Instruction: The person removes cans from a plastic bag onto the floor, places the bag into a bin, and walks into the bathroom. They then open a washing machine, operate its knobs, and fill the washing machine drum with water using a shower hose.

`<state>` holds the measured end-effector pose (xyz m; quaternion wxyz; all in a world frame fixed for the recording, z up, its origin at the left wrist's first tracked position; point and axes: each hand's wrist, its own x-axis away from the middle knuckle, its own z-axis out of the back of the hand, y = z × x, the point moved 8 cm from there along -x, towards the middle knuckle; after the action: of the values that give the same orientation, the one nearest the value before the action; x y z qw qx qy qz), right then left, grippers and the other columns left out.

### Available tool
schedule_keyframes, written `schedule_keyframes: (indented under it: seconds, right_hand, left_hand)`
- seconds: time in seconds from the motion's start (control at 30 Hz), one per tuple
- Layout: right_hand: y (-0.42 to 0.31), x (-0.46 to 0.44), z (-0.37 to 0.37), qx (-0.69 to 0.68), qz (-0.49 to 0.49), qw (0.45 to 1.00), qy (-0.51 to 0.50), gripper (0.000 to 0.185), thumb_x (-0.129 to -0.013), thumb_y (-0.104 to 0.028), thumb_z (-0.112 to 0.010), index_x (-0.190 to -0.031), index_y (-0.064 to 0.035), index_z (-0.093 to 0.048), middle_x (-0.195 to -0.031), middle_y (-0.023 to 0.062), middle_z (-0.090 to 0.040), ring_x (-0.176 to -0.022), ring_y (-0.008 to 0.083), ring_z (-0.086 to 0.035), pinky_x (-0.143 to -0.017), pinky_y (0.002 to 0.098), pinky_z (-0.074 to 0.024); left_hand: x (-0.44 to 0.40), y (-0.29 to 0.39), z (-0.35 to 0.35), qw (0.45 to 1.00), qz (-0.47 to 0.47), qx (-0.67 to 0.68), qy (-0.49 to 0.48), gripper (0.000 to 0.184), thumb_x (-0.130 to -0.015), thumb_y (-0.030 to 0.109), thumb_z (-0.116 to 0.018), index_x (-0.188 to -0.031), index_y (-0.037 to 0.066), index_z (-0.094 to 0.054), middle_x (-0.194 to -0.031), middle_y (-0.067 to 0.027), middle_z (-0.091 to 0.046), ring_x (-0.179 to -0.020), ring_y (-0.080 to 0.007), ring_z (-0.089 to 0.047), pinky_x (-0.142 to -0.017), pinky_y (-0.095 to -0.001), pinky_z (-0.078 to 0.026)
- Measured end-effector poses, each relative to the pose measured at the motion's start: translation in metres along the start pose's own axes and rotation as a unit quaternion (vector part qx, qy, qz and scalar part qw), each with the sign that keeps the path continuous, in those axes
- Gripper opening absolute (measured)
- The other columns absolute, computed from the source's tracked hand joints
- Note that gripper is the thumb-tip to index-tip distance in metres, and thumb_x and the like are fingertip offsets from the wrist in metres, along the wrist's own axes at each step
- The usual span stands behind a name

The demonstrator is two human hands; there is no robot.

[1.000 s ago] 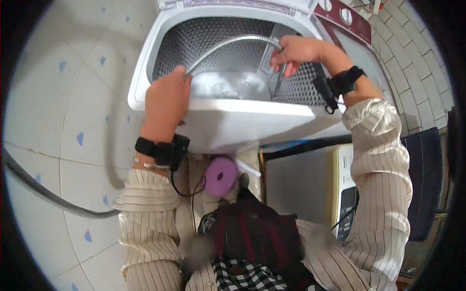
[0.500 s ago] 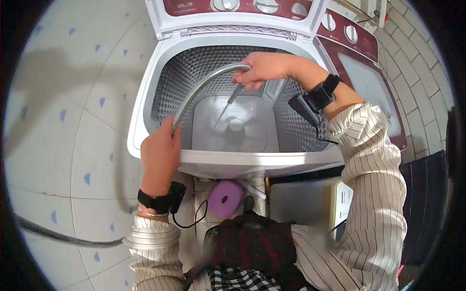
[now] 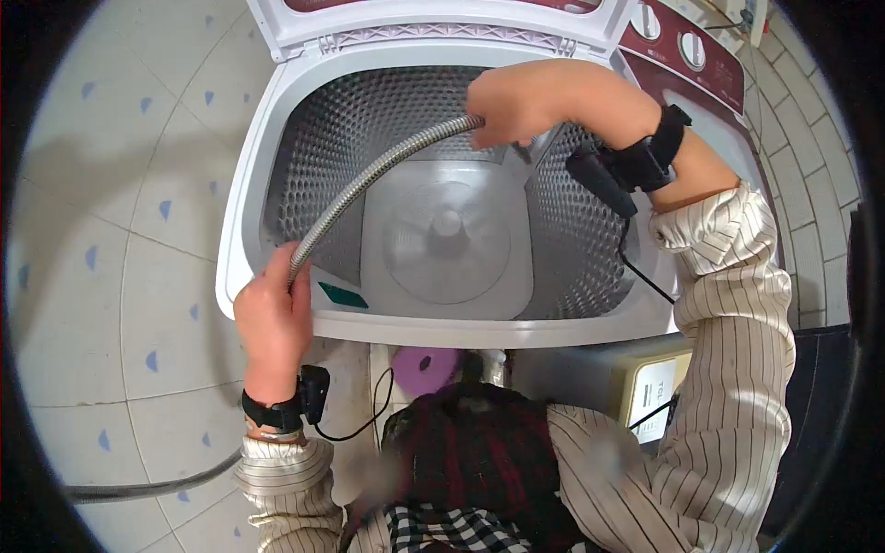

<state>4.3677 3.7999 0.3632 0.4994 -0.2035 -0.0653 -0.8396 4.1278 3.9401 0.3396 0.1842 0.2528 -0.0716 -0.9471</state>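
My left hand is closed around a grey braided hose at the front left rim of a washing machine tub. The hose arches over the tub to my right hand, whose fingers are wrapped round its upper end. A small grey end piece shows just below the right fingers; most of it is hidden. The tub has dimpled metal walls and a pale floor with a round raised centre. Inside the front left corner is a dark green patch.
The raised lid stands at the back. A red panel with knobs lies to the right. Below the rim are a purple round object and a pale box. More hose trails over the tiled floor.
My right hand has moved right and turned, bringing the hose end towards the tub's right wall. My left hand has shifted left and slightly down with the hose. The view has tilted downward.
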Motion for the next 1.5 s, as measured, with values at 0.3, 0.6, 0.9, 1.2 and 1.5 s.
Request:
schedule_keyframes:
  seconds: [0.3, 0.6, 0.9, 1.2, 1.5]
  right_hand:
    - [-0.029, 0.01, -0.021, -0.216, 0.061, 0.966, -0.13, 0.025, -0.084, -0.022, -0.059, -0.087, 0.0006, -0.068, -0.082, 0.0064, -0.067, -0.069, 0.0165, -0.067, -0.066, 0.0269, -0.0528]
    - [-0.051, 0.005, 0.0, -0.299, 0.185, 0.934, -0.055, 0.031, -0.086, -0.023, -0.06, -0.11, -0.0026, -0.064, -0.098, 0.0084, -0.067, -0.089, 0.0187, -0.065, -0.076, 0.0303, -0.0516]
    - [-0.012, 0.026, 0.023, -0.004, 0.138, 0.988, 0.072, 0.061, -0.075, -0.018, -0.068, -0.131, -0.0057, -0.047, -0.115, 0.0191, -0.06, -0.101, 0.0335, -0.059, -0.088, 0.039, -0.0456]
    - [-0.017, 0.032, 0.031, 0.063, 0.132, 0.989, 0.012, 0.05, -0.082, -0.034, -0.063, -0.117, -0.0007, -0.056, -0.099, 0.0208, -0.064, -0.093, 0.0334, -0.062, -0.081, 0.0415, -0.0472]
    - [0.018, -0.006, -0.059, -0.053, 0.085, 0.994, -0.033, 0.057, -0.089, -0.051, -0.048, -0.084, 0.0019, -0.066, -0.065, 0.0137, -0.059, -0.062, 0.0256, -0.057, -0.06, 0.0405, -0.045]
  left_hand:
    - [0.002, -0.021, 0.002, 0.999, -0.004, 0.027, 0.034, 0.018, -0.084, 0.011, -0.062, -0.101, 0.008, -0.062, -0.063, -0.0155, -0.059, -0.053, -0.0324, -0.058, -0.048, -0.0386, -0.043]
    - [0.002, -0.005, 0.019, 0.998, -0.02, 0.051, 0.034, 0.02, -0.084, 0.012, -0.06, -0.103, 0.009, -0.059, -0.063, -0.0148, -0.058, -0.055, -0.0329, -0.058, -0.049, -0.0403, -0.043]
    - [0.0, 0.02, 0.029, 0.996, -0.074, 0.011, -0.038, 0.022, -0.08, 0.012, -0.06, -0.101, 0.008, -0.059, -0.072, -0.0162, -0.062, -0.064, -0.0371, -0.06, -0.057, -0.0462, -0.047]
    - [-0.008, 0.008, 0.016, 0.995, -0.096, -0.026, -0.015, 0.012, -0.08, 0.015, -0.061, -0.086, 0.007, -0.055, -0.063, -0.016, -0.06, -0.059, -0.036, -0.061, -0.053, -0.0473, -0.047]
    - [0.006, 0.014, 0.029, 0.997, -0.07, 0.026, -0.036, 0.017, -0.084, 0.021, -0.055, -0.093, 0.006, -0.055, -0.066, -0.0163, -0.059, -0.064, -0.0386, -0.059, -0.057, -0.0495, -0.046]
